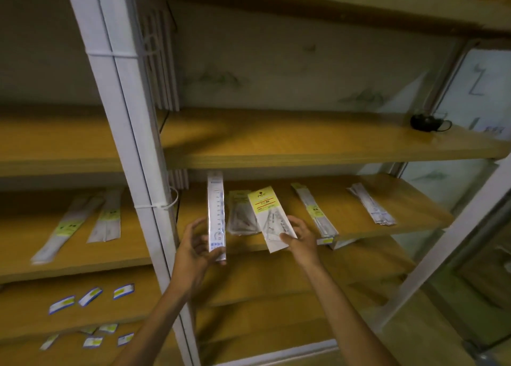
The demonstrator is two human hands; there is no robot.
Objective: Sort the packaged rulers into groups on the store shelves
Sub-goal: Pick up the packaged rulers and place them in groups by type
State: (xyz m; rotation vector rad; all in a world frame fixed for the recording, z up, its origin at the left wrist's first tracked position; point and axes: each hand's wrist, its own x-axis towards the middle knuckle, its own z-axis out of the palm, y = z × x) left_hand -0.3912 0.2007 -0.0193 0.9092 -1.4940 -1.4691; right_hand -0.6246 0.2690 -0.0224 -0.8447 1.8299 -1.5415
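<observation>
Left hand (pixel 193 244) is pinching a straight ruler pack (pixel 216 216) by its bottom end, thumb across the front, so the pack stands nearly upright just right of the white post (pixel 130 133). Right hand (pixel 300 237) has its thumb clamped over the lower corner of a set-square pack (pixel 269 217) with the yellow header, fingers curled behind, further right of the post and tilted over the shelf (pixel 359 199) edge. Honestly the risk I see is both grips being way down at one end: these sleeves look slick, so the tall ruler could pivot or slide out of the pinch, and it sits close enough to the post that a clip against it would probably knock it loose. Just behind the set-square, still right of the post, there's a matching pile (pixel 240 213) of set-squares lying on the shelf, and shoving the new one in flat could push that pile back or fan it out. Further right of the post, a long ruler stack (pixel 315 210) already hangs over the front edge, so a bump from the forearm might tip it off. Far right there's another stack (pixel 372 204). Left of the post, more long packs (pixel 106 219) lie on the neighbouring shelf, so mixing groups up is an easy mistake too.
</observation>
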